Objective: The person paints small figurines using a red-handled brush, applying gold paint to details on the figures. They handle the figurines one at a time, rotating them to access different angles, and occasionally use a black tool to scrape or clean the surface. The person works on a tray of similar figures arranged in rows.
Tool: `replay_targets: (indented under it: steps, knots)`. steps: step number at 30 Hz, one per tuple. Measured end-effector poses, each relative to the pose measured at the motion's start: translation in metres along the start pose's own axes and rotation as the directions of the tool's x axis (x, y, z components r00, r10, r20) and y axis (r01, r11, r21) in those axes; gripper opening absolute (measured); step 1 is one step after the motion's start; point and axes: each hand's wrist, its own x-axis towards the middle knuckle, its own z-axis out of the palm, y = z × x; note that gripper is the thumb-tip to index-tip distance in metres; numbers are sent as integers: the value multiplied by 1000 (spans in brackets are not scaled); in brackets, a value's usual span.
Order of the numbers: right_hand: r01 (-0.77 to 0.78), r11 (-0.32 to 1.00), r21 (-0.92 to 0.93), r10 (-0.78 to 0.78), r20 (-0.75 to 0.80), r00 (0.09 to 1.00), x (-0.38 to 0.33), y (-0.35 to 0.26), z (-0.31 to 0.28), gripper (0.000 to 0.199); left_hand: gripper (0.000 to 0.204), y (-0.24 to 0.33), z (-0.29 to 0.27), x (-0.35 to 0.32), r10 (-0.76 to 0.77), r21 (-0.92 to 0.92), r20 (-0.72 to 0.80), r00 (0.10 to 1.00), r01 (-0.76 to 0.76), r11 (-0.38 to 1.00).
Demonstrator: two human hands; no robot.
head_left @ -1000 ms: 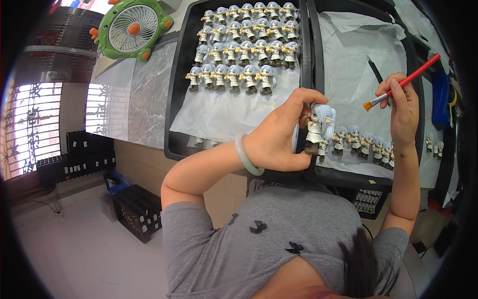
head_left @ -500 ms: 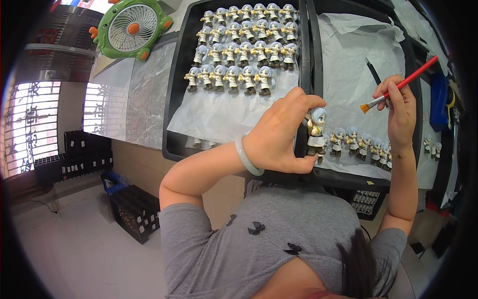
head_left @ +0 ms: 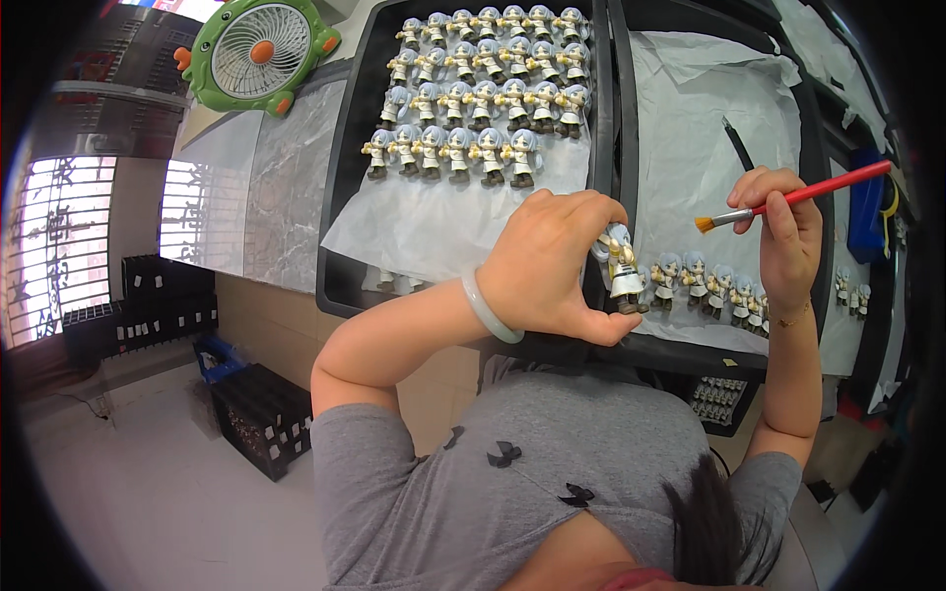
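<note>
My left hand [head_left: 562,261] grips a small figurine [head_left: 623,268] with pale blue hair, a white outfit and brown boots, thumb at its feet and fingers at its head. In my right hand [head_left: 788,231] is a red-handled paintbrush [head_left: 813,190], its orange bristles pointing left toward the figurine, a short gap away. Rows of matching figurines [head_left: 486,103] lie on white paper in the black tray [head_left: 340,187] at left. A few more stand along the near edge of the right tray [head_left: 709,357]. Behind my right hand lies a black pen-like tool [head_left: 735,141].
A green animal-shaped fan [head_left: 258,57] stands at the far left on a grey marbled surface [head_left: 294,177]. Black crates [head_left: 258,419] sit on the floor at lower left. White paper [head_left: 705,108] lines the right tray. A blue object [head_left: 867,212] is at the far right.
My left hand has tilted and turned the figurine, with its head lower and feet shifted right. The brush in my right hand has swung flatter, and its tip has moved left.
</note>
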Motion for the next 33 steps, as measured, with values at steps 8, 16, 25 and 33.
replay_targets:
  steps: [8, 16, 25, 33]
  knots:
    - [8, 1000, -13, -7, 58, 998, -3, -1, 1, 18, 63, 7, -5, 6, 55, 94, -46, 997, -50, 994]
    - [52, 997, 52, -56, 96, 994, -2, -5, 5, 18, 62, 3, -2, 4, 55, 85, -80, 995, -48, 995]
    - [112, 875, -472, -15, 204, 979, 8, -1, 8, 12, 59, -1, 1, 9, -58, 12, 2, 998, 58, 998]
    - [-353, 546, -760, 433, -104, 895, 13, 80, -41, 25, 61, -5, 2, 0, -159, -339, 74, 984, 175, 924]
